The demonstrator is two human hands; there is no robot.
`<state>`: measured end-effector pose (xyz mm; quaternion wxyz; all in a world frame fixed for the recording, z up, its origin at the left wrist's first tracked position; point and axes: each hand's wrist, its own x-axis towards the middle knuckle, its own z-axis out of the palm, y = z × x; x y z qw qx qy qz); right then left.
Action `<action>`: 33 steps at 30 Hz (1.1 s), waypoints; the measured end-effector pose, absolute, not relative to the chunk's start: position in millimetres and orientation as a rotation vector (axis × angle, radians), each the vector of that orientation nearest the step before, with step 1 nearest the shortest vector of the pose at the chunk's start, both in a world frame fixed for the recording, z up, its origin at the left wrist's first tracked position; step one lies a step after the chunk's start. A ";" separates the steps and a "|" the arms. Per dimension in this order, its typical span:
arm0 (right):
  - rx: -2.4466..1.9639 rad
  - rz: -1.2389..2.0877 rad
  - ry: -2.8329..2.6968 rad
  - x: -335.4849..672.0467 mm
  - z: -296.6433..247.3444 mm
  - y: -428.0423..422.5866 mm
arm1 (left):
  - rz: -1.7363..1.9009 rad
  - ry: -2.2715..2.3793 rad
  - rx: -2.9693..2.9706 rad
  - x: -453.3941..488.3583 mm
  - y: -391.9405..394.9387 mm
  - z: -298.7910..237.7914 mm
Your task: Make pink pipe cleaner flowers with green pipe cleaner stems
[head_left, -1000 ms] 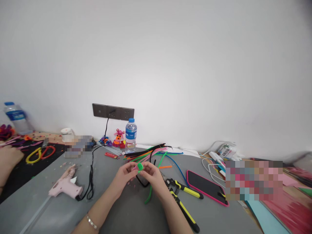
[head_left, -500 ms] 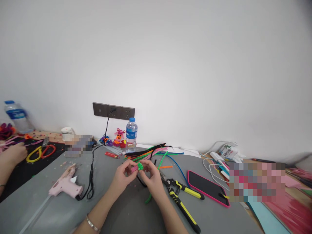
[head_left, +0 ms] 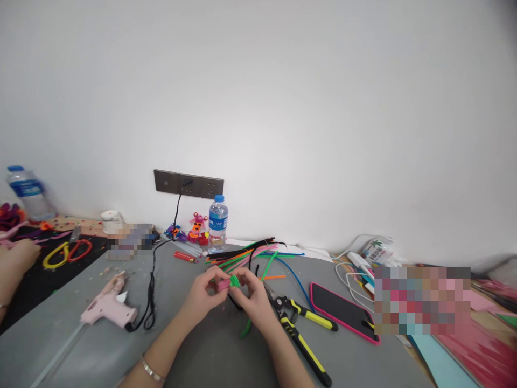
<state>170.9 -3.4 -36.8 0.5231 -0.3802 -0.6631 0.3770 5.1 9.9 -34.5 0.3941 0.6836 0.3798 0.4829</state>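
My left hand (head_left: 204, 293) and my right hand (head_left: 252, 293) meet over the grey table (head_left: 202, 355), fingers pinched together. Between them is a small coil of pink pipe cleaner (head_left: 223, 285) in the left fingers and a green pipe cleaner coil (head_left: 235, 281) in the right fingers. A green pipe cleaner tail (head_left: 246, 326) runs down onto the table below my right hand. A bracelet is on my left wrist.
Yellow-handled pliers (head_left: 301, 337) and a pink-cased phone (head_left: 343, 310) lie right of my hands. A pile of coloured pipe cleaners (head_left: 246, 252), a water bottle (head_left: 217, 223) and a pink glue gun (head_left: 108, 304) are nearby. Another person's hand (head_left: 14, 258) is at far left.
My hands have drawn slightly closer and lower, turning the pink and green coils between the fingertips. The other person's hand at left shifted a little.
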 end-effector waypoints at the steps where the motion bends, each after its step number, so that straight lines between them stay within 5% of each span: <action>1: -0.908 0.911 -1.582 170.3 -37.4 -3.2 | 1.239 0.974 1.789 4.9 10.1 -34.4; 21: -0.922 1.007 -1.572 170.7 -38.4 -1.8 | 1.279 0.950 2.139 1.9 9.9 -29.8; 33: -0.799 1.390 -1.318 169.7 -33.2 -0.1 | 1.239 0.860 1.837 7.2 10.1 -30.4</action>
